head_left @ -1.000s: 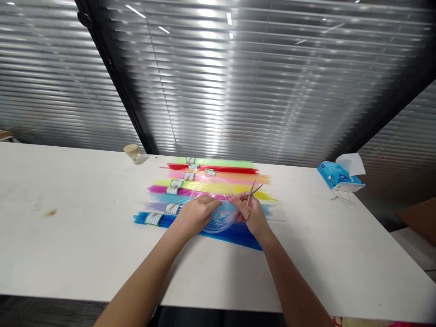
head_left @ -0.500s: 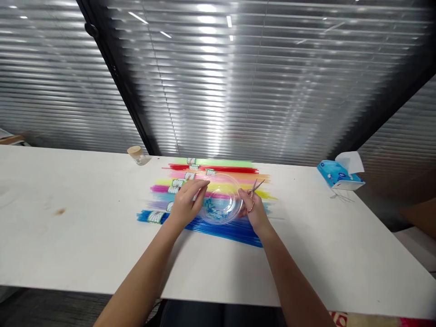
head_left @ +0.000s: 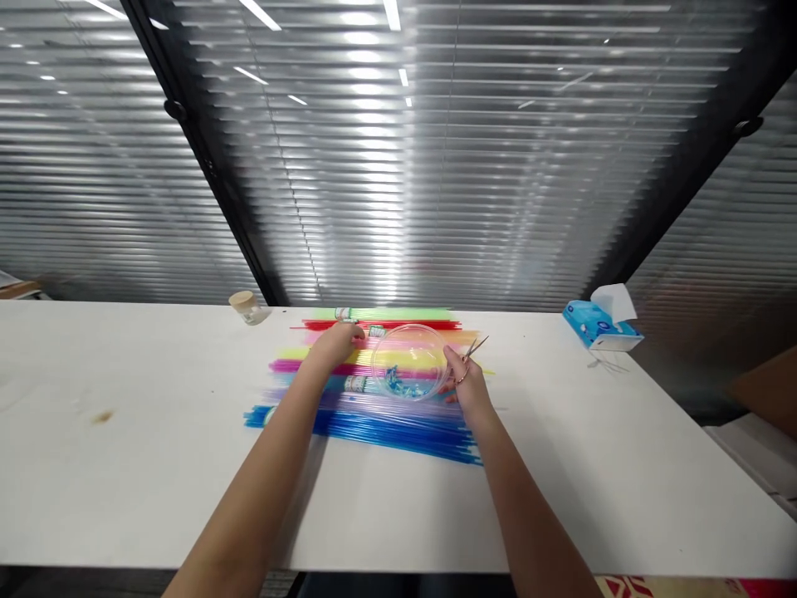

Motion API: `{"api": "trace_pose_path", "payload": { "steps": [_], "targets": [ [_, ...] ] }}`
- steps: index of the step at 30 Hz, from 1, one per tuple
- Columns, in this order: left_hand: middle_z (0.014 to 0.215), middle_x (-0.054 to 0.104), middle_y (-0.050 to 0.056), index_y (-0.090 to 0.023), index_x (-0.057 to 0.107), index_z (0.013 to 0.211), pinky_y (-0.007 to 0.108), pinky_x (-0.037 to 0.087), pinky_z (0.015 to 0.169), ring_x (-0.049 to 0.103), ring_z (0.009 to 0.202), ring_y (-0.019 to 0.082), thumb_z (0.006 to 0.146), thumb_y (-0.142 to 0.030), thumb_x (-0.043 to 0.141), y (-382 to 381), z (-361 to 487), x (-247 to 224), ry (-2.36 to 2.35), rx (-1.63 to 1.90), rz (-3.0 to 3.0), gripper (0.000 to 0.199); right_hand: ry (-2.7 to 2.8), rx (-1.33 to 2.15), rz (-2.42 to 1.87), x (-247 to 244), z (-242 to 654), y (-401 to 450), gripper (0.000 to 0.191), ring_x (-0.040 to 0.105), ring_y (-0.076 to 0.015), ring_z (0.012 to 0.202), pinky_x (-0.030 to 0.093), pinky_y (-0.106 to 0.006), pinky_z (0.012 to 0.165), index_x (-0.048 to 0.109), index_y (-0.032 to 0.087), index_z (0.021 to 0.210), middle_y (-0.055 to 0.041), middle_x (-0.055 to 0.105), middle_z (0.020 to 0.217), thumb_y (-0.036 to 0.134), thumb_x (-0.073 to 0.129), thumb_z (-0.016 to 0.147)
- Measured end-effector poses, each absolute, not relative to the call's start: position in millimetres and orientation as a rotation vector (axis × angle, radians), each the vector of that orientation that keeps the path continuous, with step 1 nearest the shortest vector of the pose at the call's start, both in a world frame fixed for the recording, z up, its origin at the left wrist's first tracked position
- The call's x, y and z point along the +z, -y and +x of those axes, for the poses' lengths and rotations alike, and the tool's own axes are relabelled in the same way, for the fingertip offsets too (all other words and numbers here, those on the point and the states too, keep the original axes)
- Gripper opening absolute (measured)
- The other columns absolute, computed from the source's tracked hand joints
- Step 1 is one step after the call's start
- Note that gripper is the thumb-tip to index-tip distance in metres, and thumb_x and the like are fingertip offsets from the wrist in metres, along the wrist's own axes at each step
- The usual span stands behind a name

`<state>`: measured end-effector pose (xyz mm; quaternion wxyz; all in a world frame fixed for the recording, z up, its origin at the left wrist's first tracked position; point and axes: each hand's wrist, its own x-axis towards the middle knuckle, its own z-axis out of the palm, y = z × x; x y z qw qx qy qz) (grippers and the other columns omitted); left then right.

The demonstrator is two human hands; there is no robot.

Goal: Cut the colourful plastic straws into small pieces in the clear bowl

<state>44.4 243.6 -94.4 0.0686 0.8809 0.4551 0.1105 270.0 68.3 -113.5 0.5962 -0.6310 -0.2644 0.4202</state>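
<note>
A clear round bowl [head_left: 409,330] with small blue pieces [head_left: 402,384] in it is held at its right side by my right hand [head_left: 466,384]. Scissors [head_left: 476,346] with parted blades also hang on that hand, a handle loop around a finger. My left hand [head_left: 336,345] is over the pink and yellow straws, left of the bowl; its fingertips are curled and partly hidden. Bundles of straws lie side by side under both hands: green [head_left: 411,314], red [head_left: 417,325], yellow [head_left: 367,358], purple, and dark blue [head_left: 386,433] nearest me.
A small jar with a tan lid [head_left: 242,302] stands at the back left of the white table [head_left: 155,465]. On the back right is a blue tissue box [head_left: 601,322]. Window blinds [head_left: 386,166] rise behind the table's far edge.
My left hand has moved off the bowl's left side, away from me, onto the far straws. My right hand still holds the bowl and scissors. The view has tilted up slightly.
</note>
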Motion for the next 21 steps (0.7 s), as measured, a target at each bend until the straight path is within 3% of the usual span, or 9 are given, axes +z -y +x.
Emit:
{"api": "trace_pose_path", "payload": {
  "steps": [9,16,21],
  "targets": [
    [0.101,0.075,0.008,-0.021,0.075,0.093,0.026,0.049,0.078,0.067,0.094,0.022,0.076,-0.012,0.058,-247,54,-84,-1.443,0.037,2.675,0.025,0.642,1.013,-1.469,-113,268,-68,0.049,0.060,-0.0136,0.045,0.042,-0.023,0.038,0.056,0.019,0.084,-0.0086,0.076,0.086,0.067,0.066,0.076],
    [0.096,0.074,0.008,-0.020,0.074,0.089,0.027,0.047,0.073,0.067,0.084,0.022,0.080,-0.015,0.054,-241,58,-70,-1.464,0.033,2.644,0.023,0.659,0.987,-1.504,-115,265,-67,0.050,0.062,-0.0178,0.046,0.044,-0.026,0.038,0.052,0.021,0.076,-0.0048,0.070,0.070,0.068,0.067,0.074],
    [0.102,0.074,0.008,-0.022,0.074,0.094,0.027,0.046,0.076,0.066,0.092,0.022,0.079,-0.012,0.056,-243,62,-76,-1.406,0.014,2.655,0.025,0.681,0.994,-1.503,-116,263,-66,0.049,0.061,-0.0172,0.046,0.043,-0.025,0.038,0.048,0.022,0.073,-0.0009,0.065,0.065,0.068,0.065,0.075]
  ]
}}
